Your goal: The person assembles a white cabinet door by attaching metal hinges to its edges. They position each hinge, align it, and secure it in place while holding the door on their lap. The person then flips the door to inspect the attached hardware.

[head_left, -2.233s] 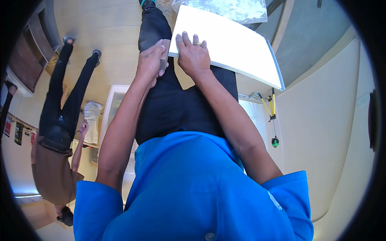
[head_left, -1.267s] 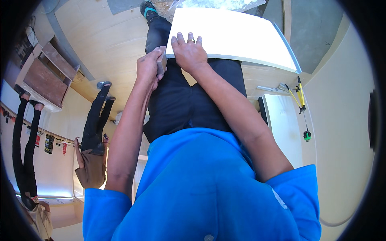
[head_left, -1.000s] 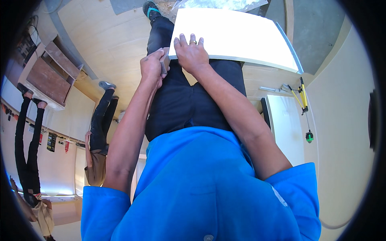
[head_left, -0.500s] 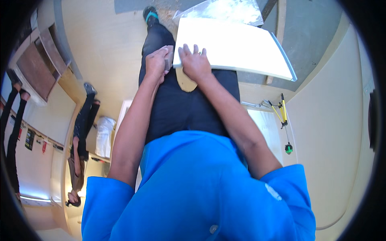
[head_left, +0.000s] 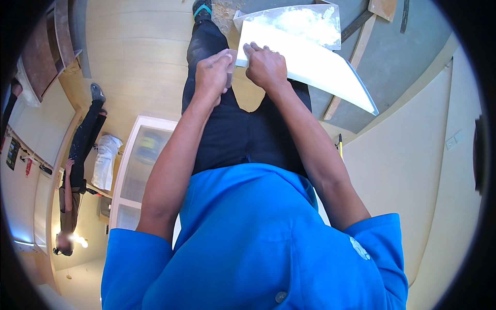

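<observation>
My left hand (head_left: 211, 75) is closed around a flat brownish-grey block (head_left: 230, 70), which looks like a sanding block. It is held upright beside the left end of a white panel (head_left: 305, 64), with a narrow gap between them. The panel is long and slightly curved, has a dark strip along its right end, and lies above my right thigh. Gripping it near that left end is my right hand (head_left: 266, 67), fingers bent over the top face; the thumb is hidden.
Beyond the panel sits a clear tray-like piece (head_left: 289, 23) with white material. Wooden strips (head_left: 356, 59) lie on the grey floor covering. Shavings (head_left: 223, 13) are scattered near my left foot. A white-framed cabinet (head_left: 118, 191) stands at left; another person (head_left: 77, 155) is farther left.
Both hands and the panel have shifted farther away and slightly right, and the panel slopes more. The block has risen with my left hand. More of the white-framed cabinet shows as the view shifts.
</observation>
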The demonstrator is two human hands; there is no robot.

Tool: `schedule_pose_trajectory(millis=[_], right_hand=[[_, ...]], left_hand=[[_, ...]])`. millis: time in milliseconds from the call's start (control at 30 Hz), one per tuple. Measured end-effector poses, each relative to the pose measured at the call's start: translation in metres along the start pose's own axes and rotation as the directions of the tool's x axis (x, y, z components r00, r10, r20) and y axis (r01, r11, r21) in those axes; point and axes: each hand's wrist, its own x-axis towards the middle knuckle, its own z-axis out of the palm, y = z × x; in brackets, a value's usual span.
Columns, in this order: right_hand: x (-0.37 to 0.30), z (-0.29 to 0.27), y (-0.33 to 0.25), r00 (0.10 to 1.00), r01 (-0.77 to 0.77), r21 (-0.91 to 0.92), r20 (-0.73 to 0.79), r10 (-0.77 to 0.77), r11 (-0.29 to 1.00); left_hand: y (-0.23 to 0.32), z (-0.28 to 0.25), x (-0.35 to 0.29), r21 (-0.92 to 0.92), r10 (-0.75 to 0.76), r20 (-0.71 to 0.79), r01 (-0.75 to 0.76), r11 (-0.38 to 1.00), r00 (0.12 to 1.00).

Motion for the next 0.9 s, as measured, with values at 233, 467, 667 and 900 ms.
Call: schedule_pose_trajectory(millis=[233,467,667,900], right_hand=[[0.007,0.025,-0.015,0.986,0.032,0.046,-0.164,-0.024,0.998],[0.013,0.024,-0.028,0.991,-0.003,0.010,-0.133,0.004,1.000],[0.012,0.018,-0.033,0.991,0.014,0.082,-0.136,-0.003,0.997],[0.018,-0.011,-0.050,0.997,-0.029,0.082,-0.071,0.035,0.996]], left_hand=[[0.016,-0.009,0.008,0.114,-0.013,-0.048,0.018,0.993,0.999],[0.014,-0.017,0.014,0.096,0.047,-0.080,-0.039,0.995,0.996],[-0.013,-0.017,0.091,0.228,0.127,-0.186,-0.083,0.970,0.974],[0.008,-0.055,0.083,-0.036,-0.017,-0.001,0.017,0.999,1.000]])
